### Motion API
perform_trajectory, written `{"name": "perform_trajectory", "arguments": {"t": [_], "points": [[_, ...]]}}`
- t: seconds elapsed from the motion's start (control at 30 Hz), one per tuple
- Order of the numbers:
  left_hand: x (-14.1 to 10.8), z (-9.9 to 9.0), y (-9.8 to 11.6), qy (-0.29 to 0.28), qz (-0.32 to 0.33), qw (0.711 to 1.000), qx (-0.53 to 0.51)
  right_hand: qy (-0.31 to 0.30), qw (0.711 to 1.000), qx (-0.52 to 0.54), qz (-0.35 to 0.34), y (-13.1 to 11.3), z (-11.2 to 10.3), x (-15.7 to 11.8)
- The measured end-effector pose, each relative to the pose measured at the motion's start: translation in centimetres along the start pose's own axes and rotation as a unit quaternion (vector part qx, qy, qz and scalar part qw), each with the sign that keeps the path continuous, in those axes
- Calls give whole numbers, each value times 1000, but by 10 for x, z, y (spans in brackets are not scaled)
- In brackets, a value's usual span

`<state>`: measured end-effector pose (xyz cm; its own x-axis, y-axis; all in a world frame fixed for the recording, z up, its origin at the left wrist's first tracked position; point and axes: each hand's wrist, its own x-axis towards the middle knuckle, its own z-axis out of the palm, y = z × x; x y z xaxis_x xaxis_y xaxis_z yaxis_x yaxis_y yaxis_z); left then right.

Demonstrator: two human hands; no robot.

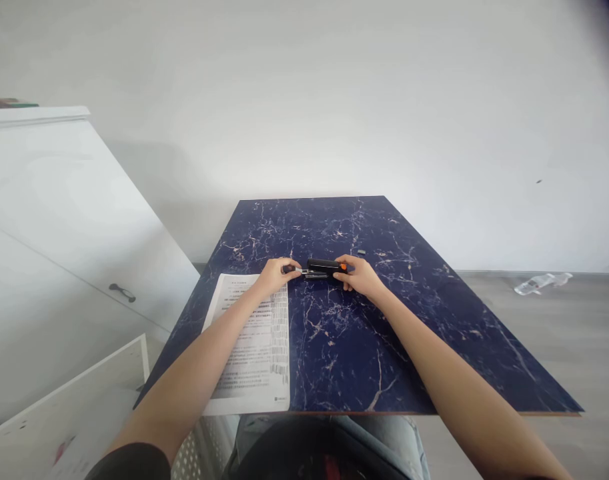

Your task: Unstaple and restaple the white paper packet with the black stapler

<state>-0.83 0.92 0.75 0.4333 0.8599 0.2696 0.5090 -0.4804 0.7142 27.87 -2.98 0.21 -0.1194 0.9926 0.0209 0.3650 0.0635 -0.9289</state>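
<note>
A black stapler (324, 266) with an orange accent at its right end is over the middle of the dark blue table. My right hand (358, 273) grips that right end between thumb and fingers. At the other end, my left hand (280, 274) pinches a small dark piece with a metal part that reaches the stapler's jaw; whether the two are joined I cannot tell. Printed sheets (249, 360) lie under my left forearm, at the table's near left. Just beyond my right hand is a tiny grey piece (361, 252), perhaps a strip of staples.
The marbled blue table (334, 373) ends at a white wall behind it. To the left stands a white cabinet (59, 200) with a dark handle (122, 292). Clear crumpled plastic (541, 283) lies on the grey floor at the right.
</note>
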Motion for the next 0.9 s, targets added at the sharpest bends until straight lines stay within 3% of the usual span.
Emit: {"name": "perform_trajectory", "arguments": {"t": [0.9], "points": [[0, -2, -1, -14, -24, 999, -41, -3, 1000, -9, 2, -4, 0, -1]]}}
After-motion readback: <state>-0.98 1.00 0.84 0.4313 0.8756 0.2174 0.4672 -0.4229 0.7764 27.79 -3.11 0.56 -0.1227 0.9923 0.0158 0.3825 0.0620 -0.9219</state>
